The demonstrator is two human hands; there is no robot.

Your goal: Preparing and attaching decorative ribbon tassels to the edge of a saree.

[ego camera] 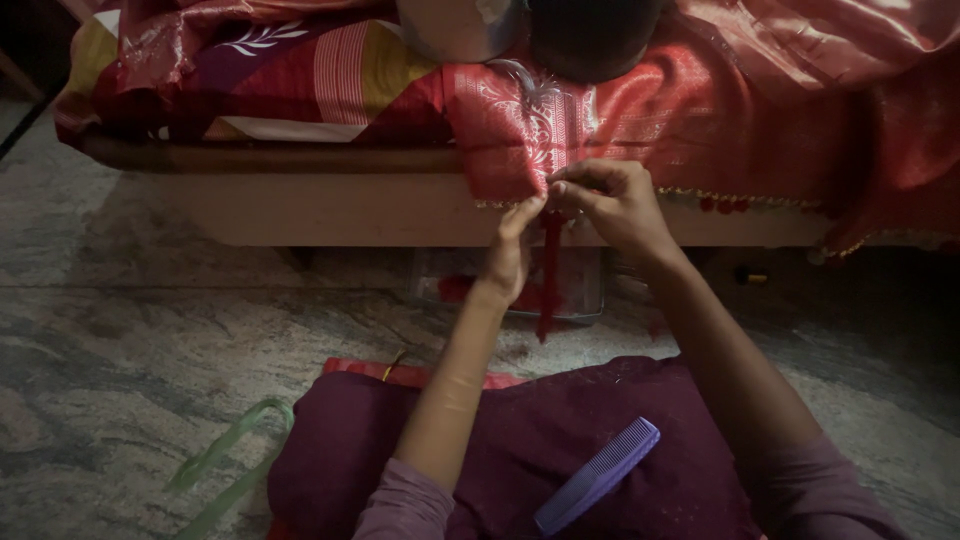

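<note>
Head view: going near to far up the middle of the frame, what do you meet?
Purple comb on the lap → clear plastic box on the floor → left hand and right hand pinching the red cloth's fringed edge → metal pot on the bed.

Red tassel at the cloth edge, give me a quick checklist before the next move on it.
1. Left hand at the cloth edge: ok, fingertips pinch there.
2. Right hand at the same spot: ok, fingers curled on the hem.
3. Red tassel hanging free: ok, it drops straight below the fingers.
4. Red cloth lying flat on the bed: ok.
5. Purple comb within reach: ok, it rests on the lap.
6. Knot tied: cannot tell, fingers hide it.
</note>
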